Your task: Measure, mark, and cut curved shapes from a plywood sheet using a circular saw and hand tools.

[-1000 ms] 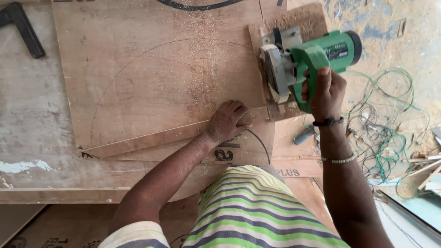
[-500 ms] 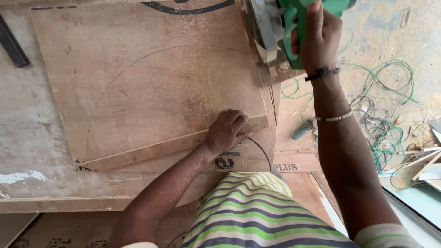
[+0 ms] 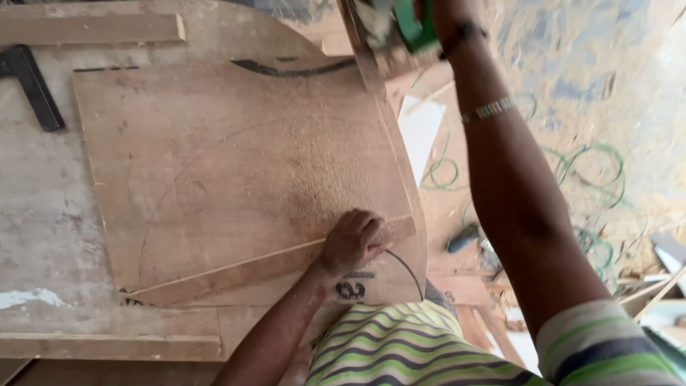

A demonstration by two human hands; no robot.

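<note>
Far left: black square tool (image 3: pixel 32 86) lay on worn workbench (image 3: pixel 43 236), upper corner; wood batten (image 3: pixel 89 28) along top edge, another strip (image 3: pixel 107 347) along near edge. Centre-left: lg plywood sheet (image 3: pixel 229 179) flat on bench, pencilled arc across it, sawdust scattered toward its right half, dark curved mark near top edge. Thin offcut strip (image 3: pixel 264 261) ran diagonally fr. lower-left corner of sheet up to right, partly cut free along a saw line. Centre: left hand (image 3: pixel 354 239) pressed down on right end of offcut strip, fingers (image 3: pixel 371 229) curled over & bunched, knuckles up, gripping/pinning the strip against the sheet; black cable looped just beside wrist, near printed edge of board. Below: striped green/white shirt (image 3: pixel 421 343) of person. Centre-right, top: green circular saw (image 3: pixel 400 25) raised at frame edge, only part in view, held off right end of sheet, a plywood piece seeming to hang w/ it; right hand (image 3: pixel 446 14) on saw, mostly cut off by frame – finger grip cannot be told. Right arm w/ dark wristband & beaded bracelet (image 3: pixel 489 109). Far right: green wire (image 3: pixel 586 186) coiled on dusty floor (image 3: pixel 629 86), wood scraps near lower-right corner
</note>
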